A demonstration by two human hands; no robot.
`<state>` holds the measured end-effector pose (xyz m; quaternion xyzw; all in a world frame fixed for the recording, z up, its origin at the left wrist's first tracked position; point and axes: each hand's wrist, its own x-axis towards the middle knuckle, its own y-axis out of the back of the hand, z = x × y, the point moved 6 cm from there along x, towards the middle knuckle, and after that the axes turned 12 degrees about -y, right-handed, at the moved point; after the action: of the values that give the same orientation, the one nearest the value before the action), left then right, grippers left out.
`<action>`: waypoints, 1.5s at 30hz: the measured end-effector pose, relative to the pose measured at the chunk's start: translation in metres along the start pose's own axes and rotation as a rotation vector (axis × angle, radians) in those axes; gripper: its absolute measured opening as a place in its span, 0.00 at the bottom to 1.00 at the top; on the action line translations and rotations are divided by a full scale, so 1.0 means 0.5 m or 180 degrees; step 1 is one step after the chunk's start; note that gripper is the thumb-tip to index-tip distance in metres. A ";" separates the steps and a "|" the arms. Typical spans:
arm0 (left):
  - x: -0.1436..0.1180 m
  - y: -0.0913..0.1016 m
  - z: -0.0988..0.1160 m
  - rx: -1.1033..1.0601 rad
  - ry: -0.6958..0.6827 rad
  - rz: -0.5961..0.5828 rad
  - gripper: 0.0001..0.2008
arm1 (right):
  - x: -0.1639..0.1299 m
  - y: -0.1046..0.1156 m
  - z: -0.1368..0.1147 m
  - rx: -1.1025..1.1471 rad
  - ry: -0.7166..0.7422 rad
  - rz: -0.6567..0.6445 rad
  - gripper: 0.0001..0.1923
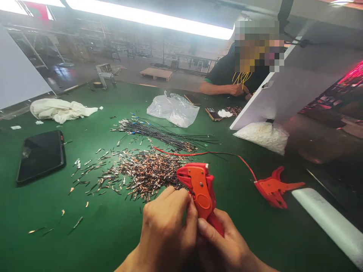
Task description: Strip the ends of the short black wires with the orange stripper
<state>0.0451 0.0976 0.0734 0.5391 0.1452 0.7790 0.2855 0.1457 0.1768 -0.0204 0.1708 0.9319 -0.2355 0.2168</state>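
Two hands work close together at the near edge of the green tabletop (42,211). The right hand (227,245) is closed around the handle of an orange wire tool (200,187), holding it up with its head pointing away. The left hand (167,223) is pinched shut right beside the tool's head, as if it holds a little wire piece there, but the piece is too small to see. Just behind the tool lies a big pile of cut wire bits (141,172) with shiny copper ends. Behind that pile is a bundle of long black wires (164,134). A second orange tool (273,187) rests to the right of the first one, with a red wire (198,153) running to it. A dark tablet (41,155) sits far left of the pile. Another person (227,71) works across the tabletop. It looks like a wire is being fed into the tool. The squeeze that comes after needs the wire held straight and steady.
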 end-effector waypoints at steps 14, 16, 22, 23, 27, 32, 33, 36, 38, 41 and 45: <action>0.004 0.013 -0.037 -0.0116 -0.0055 0.0081 0.08 | 0.006 -0.010 -0.057 0.0993 0.0097 -0.0885 0.17; 0.006 0.004 -0.027 -0.0168 -0.0281 -0.0057 0.08 | 0.006 -0.003 -0.070 0.0915 0.0205 -0.0702 0.16; -0.005 -0.028 0.008 -0.0166 -0.0772 -0.0370 0.08 | 0.002 0.017 -0.078 0.0861 0.0045 -0.0028 0.13; -0.007 -0.032 0.010 -0.0151 -0.0800 -0.0397 0.08 | 0.002 0.020 -0.079 0.0780 0.0058 0.0047 0.13; -0.015 -0.038 0.016 -0.0180 -0.0997 -0.0509 0.09 | 0.004 0.027 -0.083 0.0466 0.0168 0.0149 0.11; -0.014 -0.035 0.011 -0.0390 -0.0963 -0.0685 0.08 | 0.006 0.028 -0.089 0.0198 0.0414 -0.0001 0.10; -0.011 -0.034 0.009 -0.0480 -0.0925 -0.0721 0.08 | 0.004 0.026 -0.091 0.0185 0.0463 -0.0081 0.10; -0.003 -0.028 0.006 -0.0658 -0.0803 -0.0770 0.08 | 0.001 0.019 -0.095 0.0323 0.0520 -0.0345 0.10; 0.003 -0.022 0.006 -0.0782 -0.0715 -0.0775 0.08 | 0.001 0.015 -0.097 0.0442 0.0536 -0.0452 0.11; 0.009 -0.008 0.005 -0.0961 -0.0558 -0.0774 0.09 | 0.004 0.009 -0.098 0.0743 0.0561 -0.0816 0.11; 0.010 0.036 -0.023 -0.0927 0.0296 -0.0097 0.08 | 0.004 -0.008 -0.087 0.1365 0.0148 -0.1804 0.16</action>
<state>0.0283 0.0874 0.0823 0.4530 0.0519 0.8115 0.3654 0.1283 0.1960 0.0147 -0.0476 0.8763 -0.4726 0.0808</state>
